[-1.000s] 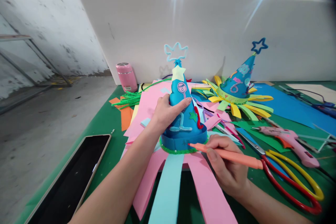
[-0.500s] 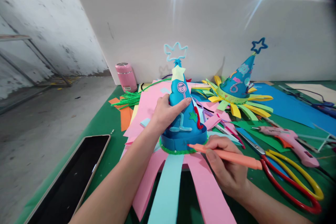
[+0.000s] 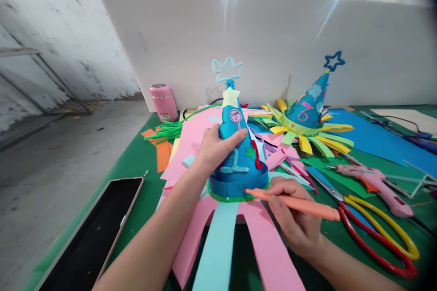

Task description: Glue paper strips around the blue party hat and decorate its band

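Observation:
A blue paper cone hat point(image 3: 239, 163) stands upright in the middle of the green table point(image 3: 136, 163), topped by a pale yellow star and a light blue pipe-cleaner loop. My left hand point(image 3: 215, 148) is wrapped round the cone's left side. My right hand point(image 3: 293, 220) grips an orange marker point(image 3: 300, 205), whose tip touches the hat's blue brim band near its green fuzzy edge. Pink and light blue paper strips point(image 3: 218, 245) fan out from under the hat toward me.
A second decorated cone hat point(image 3: 309, 109) with yellow and green strips stands at the back right. Red and yellow scissors point(image 3: 378, 232) and a pink glue gun point(image 3: 375, 179) lie at the right. A tablet point(image 3: 92, 232) lies at the left, a pink canister point(image 3: 164, 101) behind it, coloured paper sheets point(image 3: 191, 141) around.
The view has shifted slightly. Both hands, the hat and the marker stay where they were.

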A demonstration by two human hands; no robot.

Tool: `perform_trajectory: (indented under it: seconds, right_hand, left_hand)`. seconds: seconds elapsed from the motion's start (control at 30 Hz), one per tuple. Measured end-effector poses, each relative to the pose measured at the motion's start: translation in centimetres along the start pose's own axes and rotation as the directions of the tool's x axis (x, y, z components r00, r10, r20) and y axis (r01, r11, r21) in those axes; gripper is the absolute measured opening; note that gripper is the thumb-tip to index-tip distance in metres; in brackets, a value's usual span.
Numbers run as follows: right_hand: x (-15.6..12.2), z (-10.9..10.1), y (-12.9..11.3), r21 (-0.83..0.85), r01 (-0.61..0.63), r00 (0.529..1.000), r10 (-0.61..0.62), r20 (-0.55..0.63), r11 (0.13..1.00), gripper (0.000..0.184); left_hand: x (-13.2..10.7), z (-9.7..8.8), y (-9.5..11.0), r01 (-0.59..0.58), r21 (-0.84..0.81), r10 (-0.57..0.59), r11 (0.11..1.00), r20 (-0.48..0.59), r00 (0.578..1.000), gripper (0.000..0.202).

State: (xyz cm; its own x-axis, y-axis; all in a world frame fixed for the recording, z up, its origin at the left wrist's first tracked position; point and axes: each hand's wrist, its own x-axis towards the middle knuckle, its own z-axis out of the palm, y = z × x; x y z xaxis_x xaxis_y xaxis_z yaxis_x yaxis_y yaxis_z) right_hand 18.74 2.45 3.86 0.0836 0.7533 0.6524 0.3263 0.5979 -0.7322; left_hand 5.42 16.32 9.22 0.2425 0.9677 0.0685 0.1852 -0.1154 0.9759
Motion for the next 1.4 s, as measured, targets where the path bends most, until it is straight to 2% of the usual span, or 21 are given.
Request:
perform_trajectory:
  seconds: [0.17, 0.37, 0.53, 1.4]
  right_hand:
    - [-0.13, -0.02, -0.11, 0.062, -0.057, 0.994, 0.062, -0.085, 0.996, 0.013]
    - [-0.09, -0.24, -0.07, 0.106, -0.041, 0.999, 0.041, 0.0, 0.994, 0.012]
    - [0.05, -0.28, -0.17, 0.08, -0.032, 0.999, 0.029, 0.043, 0.996, 0.014]
    - [0.08, -0.24, -0.15, 0.009, 0.026, 0.999, -0.026, 0.047, 1.0, 0.018]
  left_hand:
    - [-0.01, -0.05, 0.01, -0.008, 0.067, 0.008, 0.998, 0.007, 1.0, 0.054]
    - [-0.02, -0.01, -0.01, 0.004, 0.051, -0.005, 0.999, 0.019, 1.0, 0.053]
    - [0.01, 0.04, -0.03, 0.026, 0.025, -0.027, 0.999, 0.018, 0.999, 0.053]
    - [0.02, 0.07, -0.02, 0.003, 0.053, -0.004, 0.999, 0.006, 1.0, 0.052]
